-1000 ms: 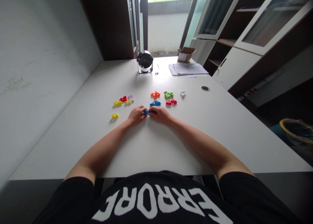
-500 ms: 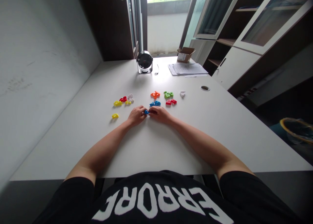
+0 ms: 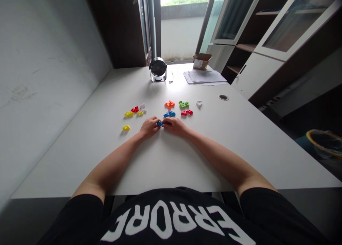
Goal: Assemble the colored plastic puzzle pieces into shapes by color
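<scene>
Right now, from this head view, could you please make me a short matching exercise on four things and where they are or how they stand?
Column one:
1. Cardboard box
2. Left hand
3. Papers
4. Orange pieces

Column two:
A. Just left of the green pieces
B. Lying flat, on the right of the far part of the table
C. Standing with its top open
D. Holding a small blue piece

Right pairs: 1-C, 2-D, 3-B, 4-A
</scene>
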A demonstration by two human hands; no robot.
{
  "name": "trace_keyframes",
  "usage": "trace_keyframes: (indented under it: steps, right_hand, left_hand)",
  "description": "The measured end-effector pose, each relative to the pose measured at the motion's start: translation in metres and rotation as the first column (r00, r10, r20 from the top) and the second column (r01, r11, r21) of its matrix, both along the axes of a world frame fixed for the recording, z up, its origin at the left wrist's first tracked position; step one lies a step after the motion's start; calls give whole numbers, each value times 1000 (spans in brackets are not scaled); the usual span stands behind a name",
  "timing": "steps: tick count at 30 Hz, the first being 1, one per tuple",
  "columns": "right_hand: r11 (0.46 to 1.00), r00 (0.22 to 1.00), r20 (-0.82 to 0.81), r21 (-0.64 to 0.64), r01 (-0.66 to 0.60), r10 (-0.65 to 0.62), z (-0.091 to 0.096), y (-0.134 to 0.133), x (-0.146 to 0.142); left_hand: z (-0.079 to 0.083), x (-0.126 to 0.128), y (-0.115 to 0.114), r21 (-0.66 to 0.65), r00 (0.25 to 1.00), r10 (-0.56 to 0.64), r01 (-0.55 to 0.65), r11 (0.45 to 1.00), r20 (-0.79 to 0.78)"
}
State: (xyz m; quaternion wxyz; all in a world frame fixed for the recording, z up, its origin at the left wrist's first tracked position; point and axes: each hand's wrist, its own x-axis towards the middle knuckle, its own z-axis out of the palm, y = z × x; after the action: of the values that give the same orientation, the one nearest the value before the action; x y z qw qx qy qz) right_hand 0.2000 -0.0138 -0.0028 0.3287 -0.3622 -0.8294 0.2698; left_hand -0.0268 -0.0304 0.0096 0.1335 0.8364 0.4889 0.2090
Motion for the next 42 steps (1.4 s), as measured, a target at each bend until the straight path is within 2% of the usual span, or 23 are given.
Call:
trace_keyframes:
  steps: [11, 42]
  right_hand:
    - [1000, 1000, 6, -1, -4, 4, 3, -1, 1]
    - [1000, 1000, -18, -3, -20, 20, -6, 3, 2]
  left_hand:
    - [0, 1, 0, -5, 1000, 4, -4, 1000, 1]
    - [2, 2, -1, -2, 1000, -5, 5, 1000, -4]
